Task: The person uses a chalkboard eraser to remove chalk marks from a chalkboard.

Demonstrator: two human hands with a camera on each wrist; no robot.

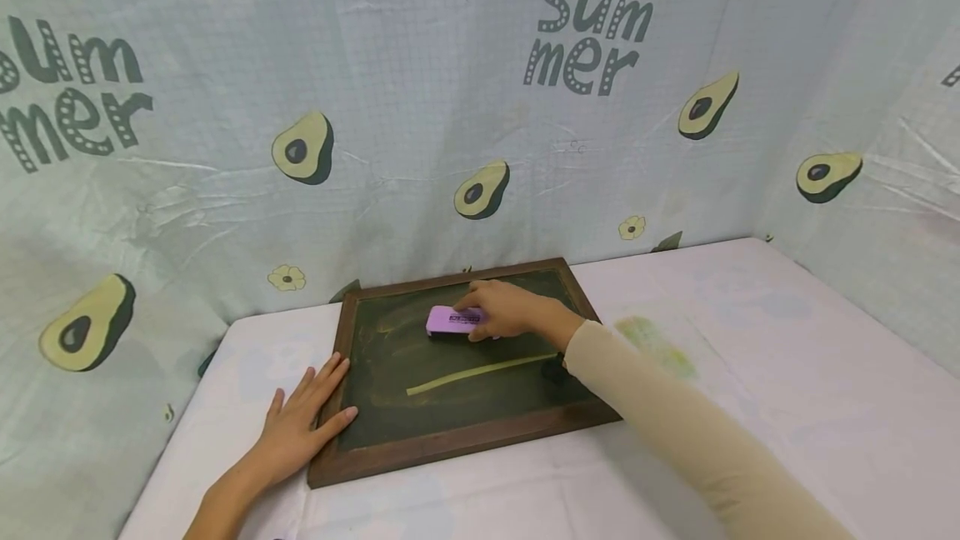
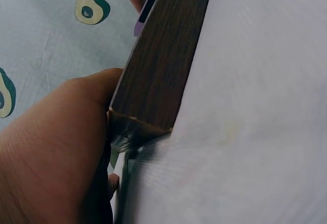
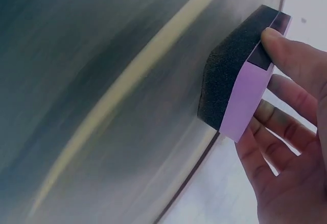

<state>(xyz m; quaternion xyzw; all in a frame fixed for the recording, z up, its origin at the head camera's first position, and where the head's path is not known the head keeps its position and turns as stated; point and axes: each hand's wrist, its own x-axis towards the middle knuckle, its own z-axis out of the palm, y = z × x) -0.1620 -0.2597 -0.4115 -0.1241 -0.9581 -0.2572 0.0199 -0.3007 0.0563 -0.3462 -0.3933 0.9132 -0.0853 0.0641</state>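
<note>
A chalkboard (image 1: 465, 411) with a brown wooden frame lies on the table, crossed by one thick yellow chalk line (image 1: 480, 371). My right hand (image 1: 510, 311) grips a purple board eraser (image 1: 448, 320) over the upper part of the board. In the right wrist view, the eraser's black felt pad (image 3: 225, 71) faces the board surface; whether it touches, I cannot tell. Thumb and fingers hold its purple back from opposite sides. My left hand (image 1: 296, 427) rests on the left side of the frame with fingers spread, its thumb reaching over the wood (image 2: 158, 55).
Yellow-green chalk smudges (image 1: 656, 347) mark the white tablecloth (image 1: 787, 407) right of the board. A small dark round thing (image 1: 553, 370) lies on the board, partly behind my right sleeve. Behind the table hangs a cloth (image 1: 405, 107) printed with avocados.
</note>
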